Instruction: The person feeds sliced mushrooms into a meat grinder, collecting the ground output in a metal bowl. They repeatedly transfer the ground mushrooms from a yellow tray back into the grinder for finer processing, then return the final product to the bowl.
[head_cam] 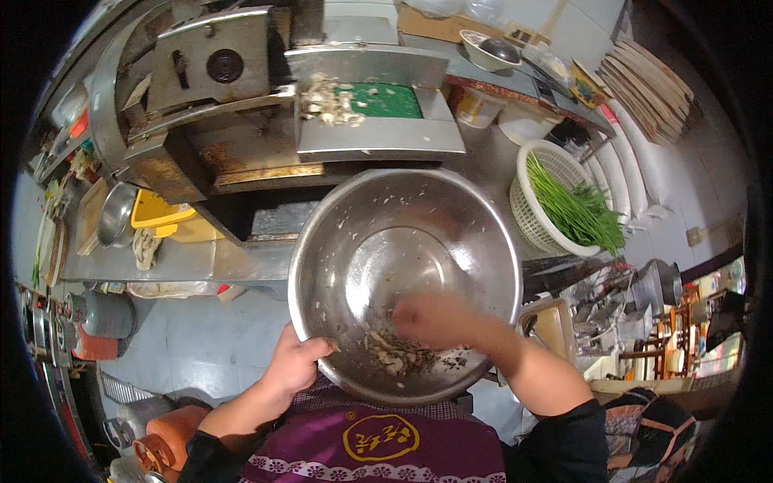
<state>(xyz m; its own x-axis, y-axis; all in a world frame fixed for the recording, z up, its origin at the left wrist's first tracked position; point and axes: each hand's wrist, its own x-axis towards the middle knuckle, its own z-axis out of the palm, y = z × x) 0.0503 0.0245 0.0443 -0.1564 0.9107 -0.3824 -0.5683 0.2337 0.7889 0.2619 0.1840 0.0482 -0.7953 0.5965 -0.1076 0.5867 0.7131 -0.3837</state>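
A large stainless steel bowl [489, 241] lies before me, tilted towards my body. My left hand [296, 359] grips its rim at the lower left, the thumb over the edge. Inside, my right hand [423, 317] is blurred by motion, its fingers curled low in the bowl. What those fingers hold, if anything, cannot be told. Under and beside them lies a heap of chopped pale and dark food bits [395, 356]. Small pale scraps cling to the bowl's upper wall.
Beyond the bowl, a steel tray [380, 134] holds pale pieces on a green surface. Right of it stands a white plastic basket [524, 208] of long green stalks [561, 199]. A yellow plastic container [199, 226] is at left; gas cylinders [109, 314] stand on the floor.
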